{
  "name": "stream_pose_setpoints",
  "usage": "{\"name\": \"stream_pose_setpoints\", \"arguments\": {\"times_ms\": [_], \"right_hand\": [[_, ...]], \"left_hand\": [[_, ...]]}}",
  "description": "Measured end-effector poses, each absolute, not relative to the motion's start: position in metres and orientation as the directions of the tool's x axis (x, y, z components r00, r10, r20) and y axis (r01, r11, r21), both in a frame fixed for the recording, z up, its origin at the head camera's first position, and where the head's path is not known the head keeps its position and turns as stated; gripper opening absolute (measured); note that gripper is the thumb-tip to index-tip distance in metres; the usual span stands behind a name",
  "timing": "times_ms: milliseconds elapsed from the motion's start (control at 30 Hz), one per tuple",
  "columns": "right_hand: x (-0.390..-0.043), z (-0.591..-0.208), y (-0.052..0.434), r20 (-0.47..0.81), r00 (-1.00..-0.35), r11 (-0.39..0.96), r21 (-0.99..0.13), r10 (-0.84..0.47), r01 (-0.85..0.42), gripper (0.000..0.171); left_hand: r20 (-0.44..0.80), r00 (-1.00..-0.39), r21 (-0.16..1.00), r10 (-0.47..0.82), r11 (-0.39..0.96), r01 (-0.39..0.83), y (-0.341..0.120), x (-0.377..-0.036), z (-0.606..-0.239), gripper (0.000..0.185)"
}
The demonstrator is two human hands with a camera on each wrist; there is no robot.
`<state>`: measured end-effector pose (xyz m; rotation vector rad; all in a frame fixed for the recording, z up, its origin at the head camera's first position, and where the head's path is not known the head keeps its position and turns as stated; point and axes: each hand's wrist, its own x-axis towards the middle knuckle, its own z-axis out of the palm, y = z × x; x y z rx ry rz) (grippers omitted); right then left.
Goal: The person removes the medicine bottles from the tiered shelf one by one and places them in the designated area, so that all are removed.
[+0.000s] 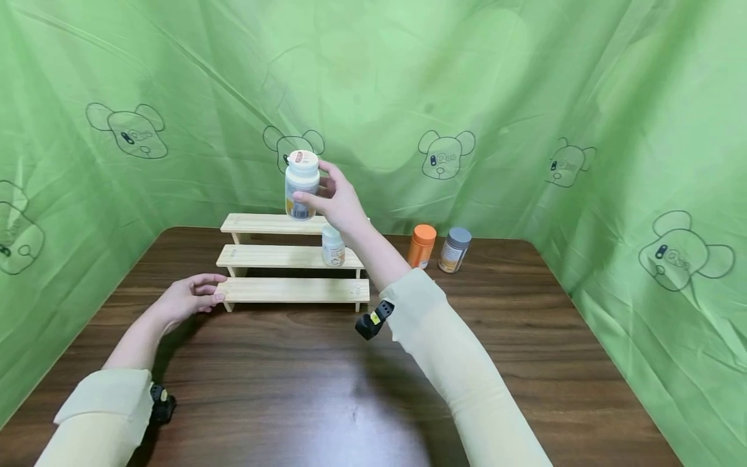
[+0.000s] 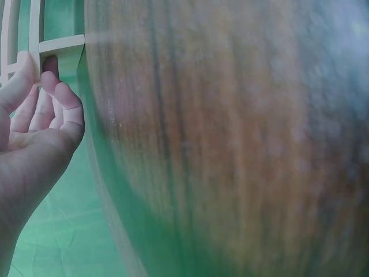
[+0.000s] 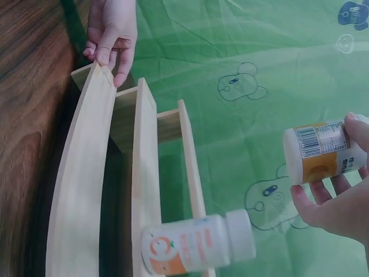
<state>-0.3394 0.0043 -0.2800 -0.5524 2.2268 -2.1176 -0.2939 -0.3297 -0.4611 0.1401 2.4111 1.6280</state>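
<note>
A white pill bottle point(image 1: 302, 185) with a yellow-orange label and barcode is gripped by my right hand point(image 1: 341, 202), raised above the top step of a three-step wooden shelf point(image 1: 292, 290). In the right wrist view the thumb and fingers pinch this bottle point(image 3: 320, 151) from its sides. My left hand point(image 1: 185, 299) pinches the left end of the lowest step between thumb and fingers; the left wrist view shows this hand point(image 2: 46, 133) at the shelf's end. A smaller white bottle point(image 1: 333, 248) with an orange picture stands on the middle step, near its right end.
To the right of the shelf, an orange bottle point(image 1: 421, 246) and a grey-capped bottle point(image 1: 454, 250) stand on the dark wooden table point(image 1: 280, 389). Green cloth point(image 1: 373, 78) with mouse-like drawings hangs behind and at both sides.
</note>
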Motion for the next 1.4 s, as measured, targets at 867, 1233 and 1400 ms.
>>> {"name": "stream_pose_setpoints", "arguments": {"times_ms": [867, 1233, 1400], "right_hand": [[-0.312, -0.255, 0.096, 0.267, -0.924, -0.023, -0.962, -0.274, -0.271, 0.065], [-0.306, -0.250, 0.136, 0.246, -0.937, 0.051, -0.963, -0.248, -0.266, 0.064], [-0.305, -0.249, 0.154, 0.238, -0.944, 0.087, -0.961, -0.228, -0.263, 0.065]], "left_hand": [[-0.111, -0.965, 0.938, 0.236, 0.345, -0.024, -0.330, -0.293, -0.459, 0.046], [-0.108, -0.964, 0.940, 0.243, 0.340, -0.019, -0.330, -0.293, -0.458, 0.049], [-0.112, -0.965, 0.937, 0.237, 0.349, -0.023, -0.329, -0.291, -0.457, 0.051]]}}
